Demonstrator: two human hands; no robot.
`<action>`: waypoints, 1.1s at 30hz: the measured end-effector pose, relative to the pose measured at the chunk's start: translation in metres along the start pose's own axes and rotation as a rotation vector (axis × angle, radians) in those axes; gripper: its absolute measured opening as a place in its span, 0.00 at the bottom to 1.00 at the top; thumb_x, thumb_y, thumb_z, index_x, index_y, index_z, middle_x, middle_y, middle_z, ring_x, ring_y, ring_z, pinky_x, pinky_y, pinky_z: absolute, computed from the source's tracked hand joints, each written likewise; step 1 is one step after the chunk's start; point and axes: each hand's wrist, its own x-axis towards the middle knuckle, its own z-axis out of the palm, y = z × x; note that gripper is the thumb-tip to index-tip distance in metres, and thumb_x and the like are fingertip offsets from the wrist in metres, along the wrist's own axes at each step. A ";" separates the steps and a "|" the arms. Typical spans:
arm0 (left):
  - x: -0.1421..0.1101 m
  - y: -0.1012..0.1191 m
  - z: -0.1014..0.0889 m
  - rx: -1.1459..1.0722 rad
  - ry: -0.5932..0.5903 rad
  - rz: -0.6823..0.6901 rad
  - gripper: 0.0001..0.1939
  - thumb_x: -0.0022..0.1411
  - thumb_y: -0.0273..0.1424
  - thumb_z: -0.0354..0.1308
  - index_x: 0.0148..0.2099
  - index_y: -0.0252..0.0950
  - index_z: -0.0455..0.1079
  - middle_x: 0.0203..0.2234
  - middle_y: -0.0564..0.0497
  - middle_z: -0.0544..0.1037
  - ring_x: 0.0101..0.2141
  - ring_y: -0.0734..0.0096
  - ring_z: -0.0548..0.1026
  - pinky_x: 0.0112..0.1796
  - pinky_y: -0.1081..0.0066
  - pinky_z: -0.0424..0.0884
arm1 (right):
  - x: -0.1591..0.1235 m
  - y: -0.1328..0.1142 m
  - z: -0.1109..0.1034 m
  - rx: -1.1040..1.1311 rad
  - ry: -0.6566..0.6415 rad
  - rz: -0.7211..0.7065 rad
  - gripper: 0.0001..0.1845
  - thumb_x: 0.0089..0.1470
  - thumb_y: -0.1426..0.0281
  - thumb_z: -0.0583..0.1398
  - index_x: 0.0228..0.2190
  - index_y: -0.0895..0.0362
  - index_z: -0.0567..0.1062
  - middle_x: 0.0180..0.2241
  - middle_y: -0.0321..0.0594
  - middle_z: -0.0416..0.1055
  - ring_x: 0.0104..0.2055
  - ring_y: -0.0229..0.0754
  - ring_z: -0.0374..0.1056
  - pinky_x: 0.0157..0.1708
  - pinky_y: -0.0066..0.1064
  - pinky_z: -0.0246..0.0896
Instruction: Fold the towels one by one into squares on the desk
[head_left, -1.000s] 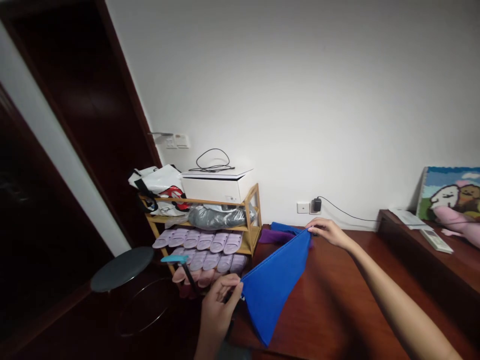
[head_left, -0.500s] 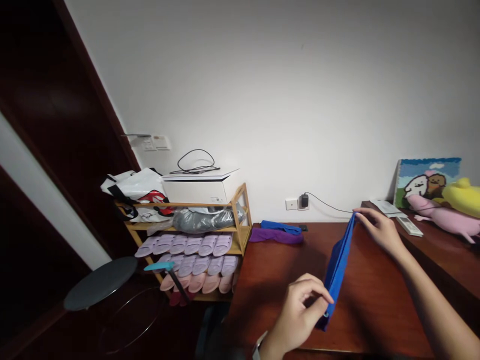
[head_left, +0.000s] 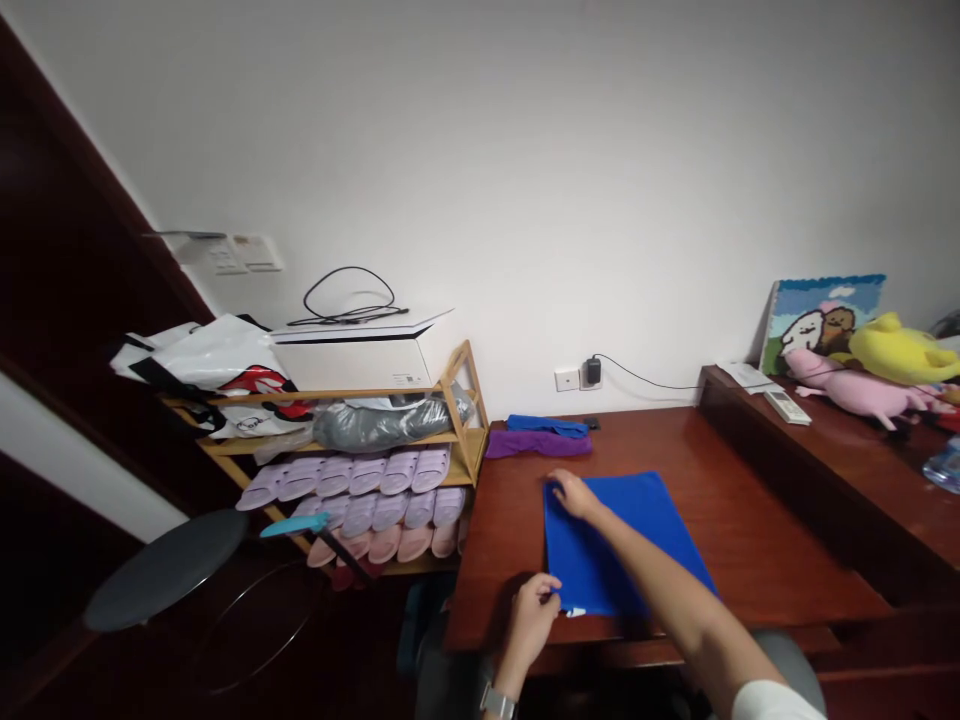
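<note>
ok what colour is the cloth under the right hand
The cloth is solid blue, best seen in the head view.

The blue cloth (head_left: 630, 520), held up and slanted a second ago and seen almost edge-on half a second ago, now lies spread flat on the bench (head_left: 757, 530). The fingers of the right hand (head_left: 574, 494) have moved leftward to its far left corner, so the forearm now crosses above it. The left hand (head_left: 532, 612) is lower, at the near left corner. A white sleeve (head_left: 772, 700) and clear bottle (head_left: 943, 467) have come into view.
</note>
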 end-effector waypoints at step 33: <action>-0.010 -0.091 -0.028 0.789 0.309 0.230 0.15 0.63 0.30 0.49 0.40 0.42 0.77 0.40 0.46 0.81 0.40 0.55 0.77 0.45 0.58 0.72 | -0.115 0.144 -0.029 -0.295 -0.060 0.397 0.37 0.72 0.54 0.37 0.73 0.57 0.49 0.75 0.41 0.43 0.77 0.44 0.35 0.74 0.42 0.29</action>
